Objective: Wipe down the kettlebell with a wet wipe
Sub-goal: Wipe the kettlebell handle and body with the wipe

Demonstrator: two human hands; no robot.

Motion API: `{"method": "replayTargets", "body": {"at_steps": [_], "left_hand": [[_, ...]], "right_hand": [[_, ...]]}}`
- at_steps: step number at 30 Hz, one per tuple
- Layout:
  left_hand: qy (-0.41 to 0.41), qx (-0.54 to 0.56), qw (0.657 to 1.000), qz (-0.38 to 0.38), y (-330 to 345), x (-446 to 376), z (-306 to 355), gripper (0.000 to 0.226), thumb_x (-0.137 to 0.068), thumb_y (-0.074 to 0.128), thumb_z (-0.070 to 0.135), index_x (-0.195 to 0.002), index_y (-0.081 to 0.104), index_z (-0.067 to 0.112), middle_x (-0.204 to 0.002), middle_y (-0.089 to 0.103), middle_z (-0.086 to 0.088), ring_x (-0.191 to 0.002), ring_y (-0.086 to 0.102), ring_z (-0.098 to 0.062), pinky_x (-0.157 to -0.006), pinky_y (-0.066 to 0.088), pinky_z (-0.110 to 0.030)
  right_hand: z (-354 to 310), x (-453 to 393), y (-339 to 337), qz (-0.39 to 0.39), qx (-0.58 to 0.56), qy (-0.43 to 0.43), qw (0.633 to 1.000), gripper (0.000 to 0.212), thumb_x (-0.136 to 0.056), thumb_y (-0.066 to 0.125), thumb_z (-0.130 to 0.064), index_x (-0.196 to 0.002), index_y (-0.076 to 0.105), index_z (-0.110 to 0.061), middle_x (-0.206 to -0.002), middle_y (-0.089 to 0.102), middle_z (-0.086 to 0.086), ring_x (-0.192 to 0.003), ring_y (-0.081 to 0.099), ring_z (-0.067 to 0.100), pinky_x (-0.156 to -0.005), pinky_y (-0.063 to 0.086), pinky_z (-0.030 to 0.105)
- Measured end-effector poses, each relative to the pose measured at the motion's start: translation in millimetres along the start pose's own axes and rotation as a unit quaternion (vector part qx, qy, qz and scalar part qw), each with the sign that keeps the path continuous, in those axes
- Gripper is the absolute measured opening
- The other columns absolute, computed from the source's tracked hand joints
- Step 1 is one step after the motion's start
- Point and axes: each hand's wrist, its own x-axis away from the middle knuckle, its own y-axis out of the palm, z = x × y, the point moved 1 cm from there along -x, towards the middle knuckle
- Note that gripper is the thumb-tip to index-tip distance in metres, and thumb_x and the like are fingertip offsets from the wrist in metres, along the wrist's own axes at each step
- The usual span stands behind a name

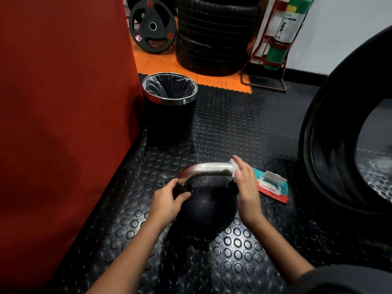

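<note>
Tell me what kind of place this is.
Most likely a gym or training room: a kettlebell sits on a studded rubber floor, a weight plate leans by stacked tyres, and a very large tyre stands to the right.

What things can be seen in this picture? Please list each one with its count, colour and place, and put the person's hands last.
kettlebell: 1, black body with silver handle, on the floor in the centre
wet wipe: 1, white, on the right end of the handle, under the right hand
wipes pack: 1, teal and red, white lid open, on the floor right of the kettlebell
trash bin: 1, black with chrome rim, lined, behind the kettlebell
weight plate: 1, black, leaning at the back
stacked tyres: 1 stack, black, at the back
large tyre: 1, black, right edge
gas cylinder: 1, green, in a red stand
left hand: 1, holds the kettlebell's left side
right hand: 1, grips the wet wipe
</note>
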Motion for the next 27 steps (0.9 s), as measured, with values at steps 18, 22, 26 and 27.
{"method": "replayTargets", "body": {"at_steps": [18,22,26,27], "left_hand": [[0.001,0.014,1.000,-0.003,-4,4,11,0.033,-0.082,0.075,0.035,-0.114,0.065,0.030,-0.100,0.070,0.014,-0.097,0.064,-0.009,-0.082,0.045,-0.022],[-0.005,0.009,1.000,-0.002,-4,3,10,0.041,-0.081,0.075,0.039,-0.119,0.064,0.029,-0.107,0.071,0.011,-0.102,0.064,-0.010,-0.090,0.050,-0.028],[-0.007,0.009,1.000,-0.005,-4,2,10,0.037,-0.081,0.074,0.038,-0.116,0.064,0.032,-0.103,0.071,0.012,-0.099,0.064,-0.010,-0.087,0.049,-0.026],[-0.009,0.009,1.000,-0.005,-4,2,10,0.038,-0.081,0.074,0.038,-0.117,0.064,0.032,-0.104,0.071,0.012,-0.100,0.064,-0.011,-0.088,0.049,-0.027]], "right_hand": [[8,-3,2,0.027,-0.028,0.063,0.997,0.058,-0.095,0.030,-0.062,-0.134,0.058,-0.030,-0.135,0.057,-0.014,-0.133,0.046,0.005,-0.115,0.033,0.031],[28,-32,-7,0.001,-0.145,0.265,0.953,0.075,-0.092,0.037,-0.076,-0.119,0.072,-0.015,-0.123,0.072,0.007,-0.119,0.064,0.021,-0.115,0.040,0.043],[10,-54,-13,-0.050,-0.052,0.267,0.961,0.079,-0.079,0.034,-0.087,-0.090,0.078,-0.022,-0.102,0.076,0.011,-0.102,0.069,0.027,-0.108,0.045,0.050],[4,-53,-13,-0.043,-0.020,0.243,0.969,0.073,-0.082,0.033,-0.083,-0.085,0.078,-0.025,-0.100,0.077,0.006,-0.100,0.069,0.024,-0.106,0.046,0.047]]}}
